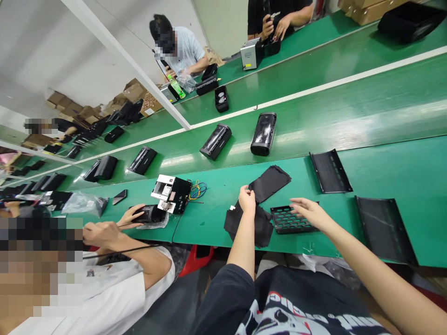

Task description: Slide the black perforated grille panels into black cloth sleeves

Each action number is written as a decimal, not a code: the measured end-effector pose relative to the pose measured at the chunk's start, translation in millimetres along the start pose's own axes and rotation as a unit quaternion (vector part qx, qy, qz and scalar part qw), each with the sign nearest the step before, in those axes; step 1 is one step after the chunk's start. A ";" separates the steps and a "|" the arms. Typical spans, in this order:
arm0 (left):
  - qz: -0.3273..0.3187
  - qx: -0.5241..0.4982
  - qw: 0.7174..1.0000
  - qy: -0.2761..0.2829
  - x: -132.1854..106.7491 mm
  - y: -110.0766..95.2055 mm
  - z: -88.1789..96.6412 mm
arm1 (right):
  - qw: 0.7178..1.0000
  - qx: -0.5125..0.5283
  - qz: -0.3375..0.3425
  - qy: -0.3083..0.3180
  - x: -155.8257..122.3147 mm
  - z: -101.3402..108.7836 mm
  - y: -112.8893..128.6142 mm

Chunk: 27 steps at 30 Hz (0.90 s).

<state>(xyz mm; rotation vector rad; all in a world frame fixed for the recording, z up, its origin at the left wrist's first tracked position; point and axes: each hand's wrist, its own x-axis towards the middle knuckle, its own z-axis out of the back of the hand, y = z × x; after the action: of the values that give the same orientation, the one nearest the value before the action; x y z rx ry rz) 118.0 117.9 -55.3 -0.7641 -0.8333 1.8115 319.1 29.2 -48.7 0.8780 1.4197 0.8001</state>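
Observation:
My left hand (247, 200) is over the black sheets, its fingers closed in a pinch; what they hold, if anything, I cannot make out. Just beyond it lies a stack of thin black sheets (271, 182), and under its wrist spreads a second, fanned pile of black sheets (256, 227). My right hand (309, 213) hovers with fingers stretched out at a black grille panel (289, 222) with oblong holes, hiding part of its right side. Two curved black panels, one farther off (331, 171) and one nearer (384, 228), lie to the right.
Black speakers (263, 134) stand on the green conveyor (314, 116) beyond the table. Left of me, a co-worker's hand (132, 217) is on a black speaker beside a small machine (171, 193) with coiled wires. Other people sit across the line. A white bar (129, 63) slants overhead.

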 end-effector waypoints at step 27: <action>0.064 -0.421 0.852 0.306 -97.5 -140.6 111.0 | 0.967 0.230 0.018 0.104 -39.2 4.9 92.2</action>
<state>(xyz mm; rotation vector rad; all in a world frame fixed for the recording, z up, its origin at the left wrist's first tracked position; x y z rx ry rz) 133.4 46.7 135.2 -1.8746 -1.1385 1.1064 328.2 38.3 50.8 1.2013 1.8212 0.6080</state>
